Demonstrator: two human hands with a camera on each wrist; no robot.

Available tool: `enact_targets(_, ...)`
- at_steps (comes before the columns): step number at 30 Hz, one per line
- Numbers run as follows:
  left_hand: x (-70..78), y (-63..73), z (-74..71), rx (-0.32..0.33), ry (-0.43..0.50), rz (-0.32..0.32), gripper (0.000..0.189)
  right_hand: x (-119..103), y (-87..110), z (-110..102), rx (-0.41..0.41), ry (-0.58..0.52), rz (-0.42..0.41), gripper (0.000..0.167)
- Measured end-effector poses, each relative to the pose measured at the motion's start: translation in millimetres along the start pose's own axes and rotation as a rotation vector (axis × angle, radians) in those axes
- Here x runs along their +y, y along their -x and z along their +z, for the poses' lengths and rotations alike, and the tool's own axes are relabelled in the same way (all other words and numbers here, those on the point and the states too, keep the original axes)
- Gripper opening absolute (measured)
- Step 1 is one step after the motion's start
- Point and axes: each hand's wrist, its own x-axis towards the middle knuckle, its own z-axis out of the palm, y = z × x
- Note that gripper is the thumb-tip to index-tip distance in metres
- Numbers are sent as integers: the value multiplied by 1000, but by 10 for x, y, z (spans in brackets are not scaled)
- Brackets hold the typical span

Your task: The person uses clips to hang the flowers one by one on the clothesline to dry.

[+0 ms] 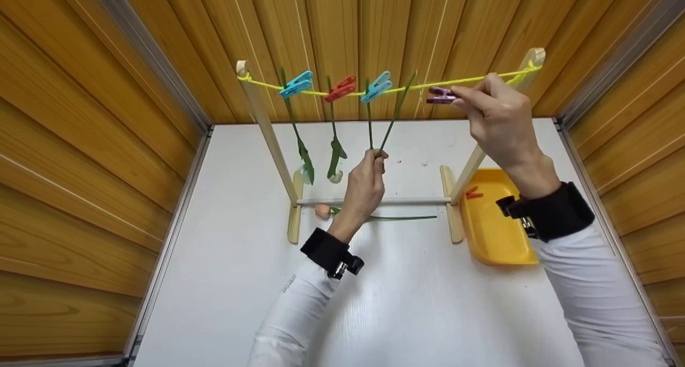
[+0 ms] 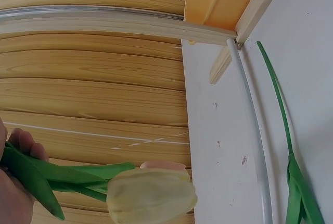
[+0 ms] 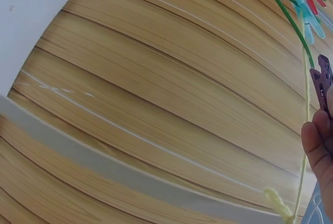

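Observation:
My left hand (image 1: pixel 366 181) grips a green stem (image 1: pixel 397 110) that slants up to the yellow string (image 1: pixel 460 81). In the left wrist view, a cream tulip head (image 2: pixel 151 195) hangs beyond that hand, with a peach-coloured one partly hidden behind it. Between thumb and fingers, my right hand (image 1: pixel 503 121) pinches a purple clothespin (image 1: pixel 441 95) beside the string, to the right of the stem tip. Further left, a blue clothespin (image 1: pixel 296 84), a red clothespin (image 1: pixel 341 89) and a light blue clothespin (image 1: pixel 377 87) each clip a stem to the string.
Wooden posts (image 1: pixel 270 137) carry the string, joined low down by a white rod (image 1: pixel 412 200). A peach tulip (image 1: pixel 322 211) lies on the white table (image 1: pixel 214 281). At the right, a yellow tray (image 1: pixel 495 254) holds an orange-red clothespin (image 1: pixel 473 193).

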Motion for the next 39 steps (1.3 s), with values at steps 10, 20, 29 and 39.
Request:
enact_targets(10,4,-5,6,0,0,-14,25,-98,-294,-12,-169,58,57,23)
enact_targets(20,-14,-11,35,5,-4,-6,23,-229,-443,2,-331,69,151,23)
enact_targets(29,-9,-5,65,-1,7,4,23,-235,-525,2,-427,94,179,23)
enact_targets(39,-27,28,66,-12,-20,-21,23,-231,-644,42,-582,136,129,23)
